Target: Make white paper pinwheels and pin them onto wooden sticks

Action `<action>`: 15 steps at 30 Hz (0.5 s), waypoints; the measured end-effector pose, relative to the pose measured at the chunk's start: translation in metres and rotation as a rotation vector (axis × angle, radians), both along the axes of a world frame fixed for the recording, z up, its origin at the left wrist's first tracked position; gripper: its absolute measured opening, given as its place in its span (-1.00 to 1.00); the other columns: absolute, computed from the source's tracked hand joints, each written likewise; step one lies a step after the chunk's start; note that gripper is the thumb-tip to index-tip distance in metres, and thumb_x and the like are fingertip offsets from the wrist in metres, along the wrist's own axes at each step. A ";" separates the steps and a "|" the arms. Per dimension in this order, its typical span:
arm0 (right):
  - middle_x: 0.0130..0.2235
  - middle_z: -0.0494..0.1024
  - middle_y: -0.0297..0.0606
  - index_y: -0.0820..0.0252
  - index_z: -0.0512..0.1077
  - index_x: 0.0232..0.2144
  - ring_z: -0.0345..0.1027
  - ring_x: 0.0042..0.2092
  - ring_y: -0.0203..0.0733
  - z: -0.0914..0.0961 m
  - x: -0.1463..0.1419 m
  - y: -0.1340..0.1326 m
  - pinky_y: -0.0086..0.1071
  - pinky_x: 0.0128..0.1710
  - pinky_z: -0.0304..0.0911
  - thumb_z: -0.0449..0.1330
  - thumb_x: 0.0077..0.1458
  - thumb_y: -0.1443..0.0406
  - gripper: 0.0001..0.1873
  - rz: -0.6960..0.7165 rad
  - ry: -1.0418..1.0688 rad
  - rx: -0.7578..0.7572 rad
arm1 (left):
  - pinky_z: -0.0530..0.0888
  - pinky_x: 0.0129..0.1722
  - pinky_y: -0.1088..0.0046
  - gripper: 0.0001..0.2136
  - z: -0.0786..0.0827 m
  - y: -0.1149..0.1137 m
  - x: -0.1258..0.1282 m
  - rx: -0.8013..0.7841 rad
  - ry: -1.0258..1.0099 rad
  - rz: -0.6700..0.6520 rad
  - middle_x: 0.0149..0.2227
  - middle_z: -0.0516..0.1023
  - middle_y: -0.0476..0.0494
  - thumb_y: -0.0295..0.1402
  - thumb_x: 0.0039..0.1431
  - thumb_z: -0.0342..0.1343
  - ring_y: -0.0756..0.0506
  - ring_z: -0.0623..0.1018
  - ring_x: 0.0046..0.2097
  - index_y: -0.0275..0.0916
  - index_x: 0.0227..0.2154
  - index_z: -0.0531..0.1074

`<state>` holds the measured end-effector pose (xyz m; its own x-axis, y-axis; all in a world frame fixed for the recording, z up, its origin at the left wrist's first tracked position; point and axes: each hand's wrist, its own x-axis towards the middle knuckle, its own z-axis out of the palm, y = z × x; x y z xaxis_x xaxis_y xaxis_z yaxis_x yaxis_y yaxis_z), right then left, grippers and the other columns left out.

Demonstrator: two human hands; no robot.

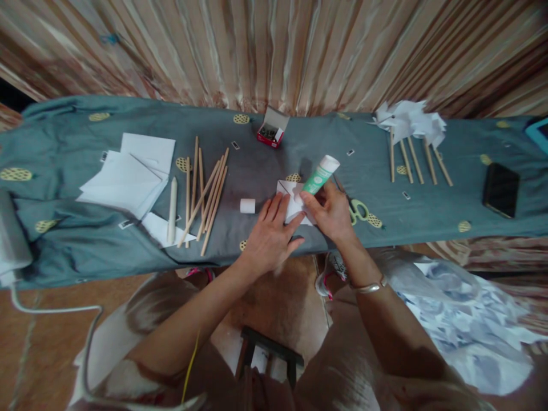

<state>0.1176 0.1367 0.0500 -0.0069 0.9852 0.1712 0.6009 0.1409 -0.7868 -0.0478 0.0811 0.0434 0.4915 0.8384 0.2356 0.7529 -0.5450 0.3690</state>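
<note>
Teal cloth (317, 134) leaves far-edge room; left hand (272, 231) presses flat on one paper (294, 201), right hand (331, 211) grips one glue stick (319, 177).

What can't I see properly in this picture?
From the head view:
Green-and-white tube: partly hidden by the right hand; its lettering is too small and blurred to read.
White paper: partly covered by the left hand.
Blue thing: cut off by the picture's right edge.
Red box: its dark contents are too small to tell.
</note>
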 end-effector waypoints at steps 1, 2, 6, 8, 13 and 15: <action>-0.44 0.47 -0.32 0.12 0.34 -0.38 0.36 -0.40 -0.16 -0.001 0.002 0.002 -0.28 -0.34 0.28 0.22 0.05 0.00 -0.67 0.000 0.064 -0.015 | 0.19 0.21 -0.16 -0.51 0.000 0.000 0.000 0.001 -0.003 -0.001 0.29 0.17 -0.50 -0.21 0.17 0.18 -0.43 0.13 0.34 -0.26 0.13 0.33; -0.43 0.47 -0.32 0.12 0.34 -0.40 0.36 -0.39 -0.18 -0.003 0.004 0.003 -0.28 -0.32 0.29 0.23 0.04 0.01 -0.68 0.000 0.137 -0.026 | 0.20 0.21 -0.16 -0.52 0.001 0.000 0.000 0.003 -0.005 -0.002 0.29 0.18 -0.50 -0.21 0.17 0.18 -0.43 0.14 0.33 -0.26 0.13 0.33; -0.41 0.48 -0.36 0.13 0.38 -0.41 0.35 -0.38 -0.24 -0.006 0.010 0.007 -0.31 -0.28 0.31 0.30 -0.05 0.09 -0.72 -0.037 0.467 -0.087 | 0.21 0.21 -0.14 -0.52 0.002 0.000 -0.001 0.005 -0.008 -0.005 0.27 0.19 -0.54 -0.22 0.18 0.17 -0.45 0.14 0.33 -0.29 0.12 0.34; -0.41 0.50 -0.38 0.13 0.43 -0.38 0.36 -0.38 -0.25 -0.005 0.012 0.007 -0.32 -0.27 0.32 0.35 -0.11 0.13 -0.72 -0.068 0.603 -0.150 | 0.20 0.21 -0.13 -0.50 0.001 0.000 -0.001 0.002 -0.015 -0.001 0.28 0.17 -0.57 -0.22 0.17 0.17 -0.45 0.13 0.33 -0.32 0.13 0.33; -0.41 0.55 -0.38 0.10 0.49 -0.40 0.41 -0.36 -0.24 0.002 0.011 0.004 -0.32 -0.27 0.34 0.38 -0.15 0.07 -0.69 -0.071 0.736 -0.228 | 0.17 0.21 -0.17 -0.50 0.000 0.005 0.001 0.003 -0.042 0.004 0.31 0.15 -0.48 -0.22 0.16 0.18 -0.42 0.10 0.35 -0.23 0.15 0.32; -0.40 0.57 -0.37 0.10 0.50 -0.42 0.42 -0.36 -0.23 0.003 0.010 0.003 -0.32 -0.24 0.35 0.40 -0.18 0.06 -0.68 -0.064 0.741 -0.218 | 0.16 0.22 -0.18 -0.51 0.000 0.008 0.003 -0.007 -0.037 0.003 0.31 0.17 -0.46 -0.21 0.16 0.18 -0.41 0.10 0.35 -0.22 0.13 0.34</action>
<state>0.1277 0.1397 0.0530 0.0922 0.9918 -0.0888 -0.0918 -0.0804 -0.9925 -0.0444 0.0891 0.0431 0.4800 0.8416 0.2474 0.7405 -0.5400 0.4001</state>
